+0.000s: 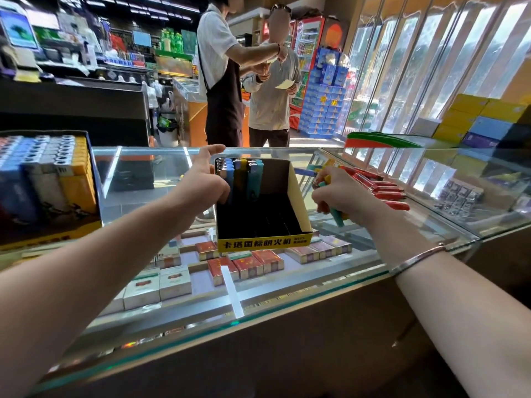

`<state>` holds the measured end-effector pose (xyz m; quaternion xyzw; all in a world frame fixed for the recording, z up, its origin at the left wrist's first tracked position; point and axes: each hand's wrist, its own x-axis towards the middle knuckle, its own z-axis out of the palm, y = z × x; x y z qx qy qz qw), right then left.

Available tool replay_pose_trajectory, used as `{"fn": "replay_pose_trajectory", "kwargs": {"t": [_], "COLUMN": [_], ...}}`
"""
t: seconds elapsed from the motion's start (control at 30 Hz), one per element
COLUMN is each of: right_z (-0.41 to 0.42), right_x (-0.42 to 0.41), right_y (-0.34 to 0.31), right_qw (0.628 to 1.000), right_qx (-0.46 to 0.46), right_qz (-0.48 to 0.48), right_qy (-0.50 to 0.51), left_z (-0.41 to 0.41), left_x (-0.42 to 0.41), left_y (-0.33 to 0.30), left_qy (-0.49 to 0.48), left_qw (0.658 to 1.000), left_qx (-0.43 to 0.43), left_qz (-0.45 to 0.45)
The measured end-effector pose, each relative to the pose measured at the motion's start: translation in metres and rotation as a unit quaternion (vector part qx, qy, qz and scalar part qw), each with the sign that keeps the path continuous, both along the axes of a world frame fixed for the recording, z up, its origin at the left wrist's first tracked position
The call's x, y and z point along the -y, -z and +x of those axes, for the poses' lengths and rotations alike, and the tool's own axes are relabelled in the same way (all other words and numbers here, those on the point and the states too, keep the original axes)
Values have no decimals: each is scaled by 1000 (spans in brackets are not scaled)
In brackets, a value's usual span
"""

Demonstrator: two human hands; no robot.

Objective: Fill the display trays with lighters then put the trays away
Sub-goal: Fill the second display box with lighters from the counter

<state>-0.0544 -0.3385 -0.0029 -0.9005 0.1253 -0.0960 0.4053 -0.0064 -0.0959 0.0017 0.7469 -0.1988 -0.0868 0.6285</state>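
Observation:
A black and yellow display tray (298, 196) stands on the glass counter (161, 185) in the middle. A few lighters (247, 176), blue, yellow and teal, stand upright in its far left row. My left hand (201, 179) rests against the tray's left wall, thumb toward the standing lighters, fingers spread. Just right of the tray, my right hand (342, 196) grips a small bunch of lighters (336, 215), teal, orange and yellow. Loose red lighters (379, 186) lie on the glass beyond that hand.
A full tray of lighters (48, 179) stands at the left edge of the counter. Cigarette packs (247, 265) fill the case under the glass. Two people stand behind the counter. Stacked boxes (482, 122) sit at the far right.

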Motion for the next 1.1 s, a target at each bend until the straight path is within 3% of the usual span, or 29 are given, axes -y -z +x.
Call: {"fn": "replay_pose_trajectory", "kwargs": {"t": [0.17, 0.3, 0.47, 0.57, 0.73, 0.83, 1.03, 1.1], "right_z": [26, 44, 65, 72, 59, 48, 39, 38], "right_x": [-28, -50, -78, -87, -91, -90, -89, -87], "right_y": [-18, -38, -43, -36, -32, -34, -41, -43], "right_qw": [974, 923, 893, 904, 928, 921, 925, 926], "right_qx": [147, 244, 282, 285, 287, 261, 219, 233], "right_qz": [170, 288, 326, 289, 115, 107, 34, 63], "right_qy": [-12, -71, -130, -136, -207, -269, -309, -292], "left_z": [3, 11, 21, 25, 22, 17, 16, 17], "left_x": [-7, -11, -14, -16, -16, -15, -19, -19], "left_y": [-5, -8, -12, -13, -9, -10, -22, -27], "left_qy": [-5, -31, -45, -46, -31, 14, 12, 11], "left_qw": [1000, 999, 998, 999, 981, 979, 983, 981], "left_qx": [-9, -12, -21, 13, 188, 184, 179, 188], "left_qz": [-18, -10, 35, 21, -31, -83, -25, -43]}}
